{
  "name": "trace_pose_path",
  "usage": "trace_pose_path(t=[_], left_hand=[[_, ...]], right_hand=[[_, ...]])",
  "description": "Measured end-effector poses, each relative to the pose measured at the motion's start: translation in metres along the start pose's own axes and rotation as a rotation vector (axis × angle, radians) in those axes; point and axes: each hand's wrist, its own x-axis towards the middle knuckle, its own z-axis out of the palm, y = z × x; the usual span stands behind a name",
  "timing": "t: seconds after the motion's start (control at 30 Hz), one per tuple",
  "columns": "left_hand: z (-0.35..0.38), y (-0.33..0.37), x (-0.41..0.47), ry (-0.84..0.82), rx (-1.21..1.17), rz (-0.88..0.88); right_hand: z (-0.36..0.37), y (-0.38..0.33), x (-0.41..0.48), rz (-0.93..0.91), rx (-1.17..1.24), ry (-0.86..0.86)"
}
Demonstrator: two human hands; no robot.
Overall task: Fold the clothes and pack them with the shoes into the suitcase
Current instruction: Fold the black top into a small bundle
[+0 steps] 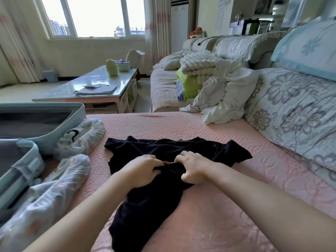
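A black T-shirt (163, 150) lies spread on the pink quilted sofa seat (209, 131), its lower part bunched toward me. My left hand (143, 170) and my right hand (194, 166) sit side by side at the shirt's middle, each gripping a fold of the black fabric. An open light-blue suitcase (36, 128) stands at the left edge. Beside it lie two shoes in white printed fabric covers, one farther away (85, 139) and one nearer to me (60, 184). A crumpled white garment (223, 100) is heaped at the far end of the seat.
Floral back cushions (294, 110) line the right side, with a blue pillow (309, 46) above. Folded blankets and a green cloth (192, 82) sit farther along the sofa. A glass-topped coffee table (98, 88) with papers and containers stands beyond the suitcase.
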Motion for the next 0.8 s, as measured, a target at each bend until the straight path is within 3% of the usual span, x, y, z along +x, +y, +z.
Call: trace_pose_path(t=[0.1,0.17,0.23,0.3,0.37,0.47,0.5,0.57,0.67,0.8], left_hand=[[-0.024,-0.023,-0.022,0.238,-0.098,0.006],[-0.047,-0.041,-0.044,0.308,-0.108,-0.06],[-0.064,-0.061,-0.065,0.198,-0.009,-0.246],[-0.076,-0.07,-0.087,-0.07,0.219,-0.507],[-0.078,-0.069,-0.107,-0.209,0.355,-0.622],[-0.075,-0.048,-0.12,-0.079,0.375,-0.373],[-0.07,-0.034,-0.122,-0.027,0.296,-0.252],[-0.053,-0.018,-0.122,-0.072,0.094,-0.055],[-0.025,-0.014,-0.121,-0.276,0.106,-0.038],[-0.027,-0.009,-0.115,-0.053,-0.073,-0.02]], right_hand=[[-0.002,-0.007,-0.006,0.012,0.044,0.015],[-0.002,-0.014,-0.009,0.002,0.046,0.027],[0.003,-0.021,-0.012,-0.042,0.028,0.048],[0.006,-0.032,-0.016,-0.124,-0.006,0.094],[0.008,-0.045,-0.02,-0.214,-0.082,0.136],[0.018,-0.066,-0.023,-0.31,-0.124,0.123],[0.023,-0.07,-0.023,-0.313,-0.126,0.104],[0.029,-0.077,-0.024,-0.314,-0.183,0.133],[0.031,-0.076,-0.022,-0.34,-0.314,0.178],[0.014,-0.063,-0.019,-0.383,-0.364,0.291]])
